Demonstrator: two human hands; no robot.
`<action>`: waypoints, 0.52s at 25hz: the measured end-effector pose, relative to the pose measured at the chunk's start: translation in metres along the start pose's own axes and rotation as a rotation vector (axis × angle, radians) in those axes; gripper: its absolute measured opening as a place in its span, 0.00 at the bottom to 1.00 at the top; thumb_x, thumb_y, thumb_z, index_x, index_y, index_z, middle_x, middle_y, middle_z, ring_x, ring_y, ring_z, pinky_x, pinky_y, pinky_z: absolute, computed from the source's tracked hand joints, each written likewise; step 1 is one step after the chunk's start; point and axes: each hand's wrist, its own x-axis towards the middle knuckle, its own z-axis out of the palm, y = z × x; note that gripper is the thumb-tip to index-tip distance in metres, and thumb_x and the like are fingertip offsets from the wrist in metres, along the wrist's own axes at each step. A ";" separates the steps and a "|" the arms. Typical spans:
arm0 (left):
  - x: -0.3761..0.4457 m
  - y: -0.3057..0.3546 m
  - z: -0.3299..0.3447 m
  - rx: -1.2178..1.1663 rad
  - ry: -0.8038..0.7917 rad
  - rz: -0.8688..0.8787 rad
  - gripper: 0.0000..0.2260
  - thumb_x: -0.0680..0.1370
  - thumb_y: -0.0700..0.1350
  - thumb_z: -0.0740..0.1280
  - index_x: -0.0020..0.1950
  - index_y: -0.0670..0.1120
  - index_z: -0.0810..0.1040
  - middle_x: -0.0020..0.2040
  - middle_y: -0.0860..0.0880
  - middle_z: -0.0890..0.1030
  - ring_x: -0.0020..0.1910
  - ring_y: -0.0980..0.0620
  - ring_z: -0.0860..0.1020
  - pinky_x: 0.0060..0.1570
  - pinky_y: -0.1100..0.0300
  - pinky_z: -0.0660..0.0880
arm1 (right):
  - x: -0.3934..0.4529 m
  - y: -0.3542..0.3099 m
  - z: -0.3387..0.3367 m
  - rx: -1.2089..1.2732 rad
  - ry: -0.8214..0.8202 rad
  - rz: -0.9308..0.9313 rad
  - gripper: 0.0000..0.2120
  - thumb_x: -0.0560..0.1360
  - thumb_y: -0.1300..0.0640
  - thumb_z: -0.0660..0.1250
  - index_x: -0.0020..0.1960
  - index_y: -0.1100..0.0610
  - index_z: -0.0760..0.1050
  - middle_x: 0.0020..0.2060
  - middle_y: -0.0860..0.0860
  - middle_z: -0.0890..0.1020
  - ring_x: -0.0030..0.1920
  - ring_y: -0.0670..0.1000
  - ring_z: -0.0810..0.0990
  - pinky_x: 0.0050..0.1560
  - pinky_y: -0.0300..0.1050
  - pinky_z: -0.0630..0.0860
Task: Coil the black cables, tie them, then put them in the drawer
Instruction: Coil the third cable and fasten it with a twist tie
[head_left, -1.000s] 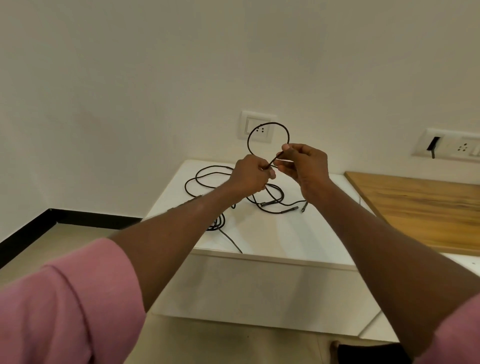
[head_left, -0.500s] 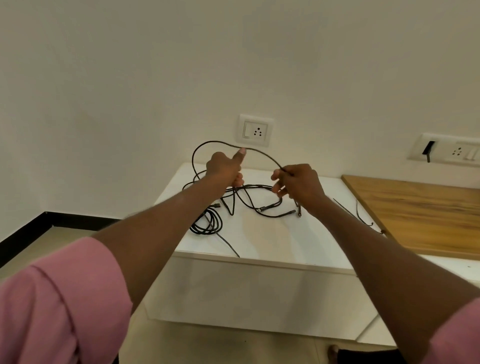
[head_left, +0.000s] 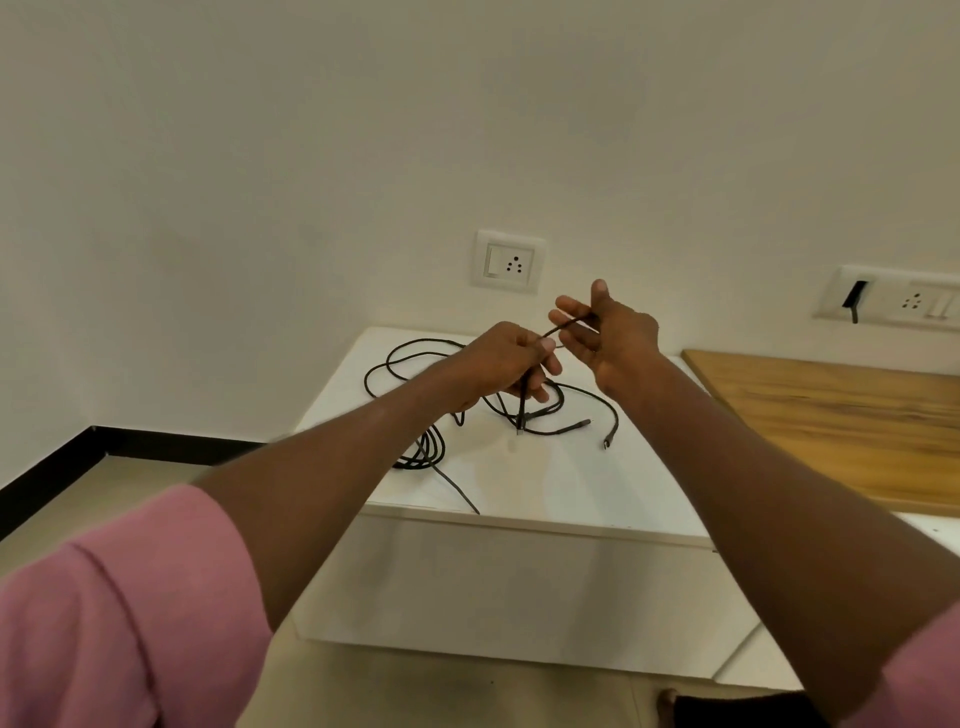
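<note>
Holding both arms out over the white cabinet (head_left: 545, 483), I have a black cable (head_left: 563, 328) stretched between my hands. Off the cabinet's left side, a dark skirting strip (head_left: 47, 483) runs along the foot of the wall. On the cabinet's top, toward its left edge, a small coiled bundle (head_left: 423, 452) lies flat, with loose cable loops (head_left: 410, 353) spread behind it. My left hand (head_left: 506, 364) hovers above the cabinet's middle, its fingers curled round the cable, whose plug end hangs down below my fist. On the wall behind the cabinet sits a white socket (head_left: 510, 262). My right hand (head_left: 608, 332) is raised just right of the left, fingers fairly straight, pinching the cable between thumb and forefinger. Right of the cabinet lies a wooden top (head_left: 841, 415), with a second socket plate (head_left: 893, 300) above it.
</note>
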 end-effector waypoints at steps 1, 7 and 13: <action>0.000 0.001 -0.001 -0.053 0.036 0.001 0.18 0.87 0.50 0.59 0.50 0.39 0.82 0.30 0.49 0.76 0.34 0.48 0.81 0.48 0.49 0.82 | 0.002 0.004 -0.004 -0.232 0.077 -0.031 0.20 0.81 0.46 0.70 0.61 0.62 0.76 0.47 0.56 0.88 0.43 0.55 0.89 0.42 0.47 0.85; 0.002 0.011 -0.012 -0.275 0.132 -0.056 0.16 0.87 0.52 0.59 0.44 0.44 0.77 0.28 0.53 0.63 0.24 0.56 0.58 0.22 0.65 0.58 | 0.003 0.019 -0.009 -0.881 0.002 -0.704 0.08 0.81 0.56 0.67 0.60 0.52 0.78 0.59 0.48 0.79 0.57 0.49 0.78 0.55 0.39 0.73; 0.003 0.016 -0.036 -0.900 0.203 -0.052 0.11 0.83 0.44 0.59 0.42 0.45 0.74 0.28 0.51 0.67 0.25 0.54 0.64 0.22 0.65 0.58 | 0.009 0.036 -0.017 -1.063 -0.180 -0.516 0.05 0.79 0.57 0.67 0.47 0.55 0.82 0.39 0.49 0.85 0.39 0.49 0.80 0.42 0.46 0.76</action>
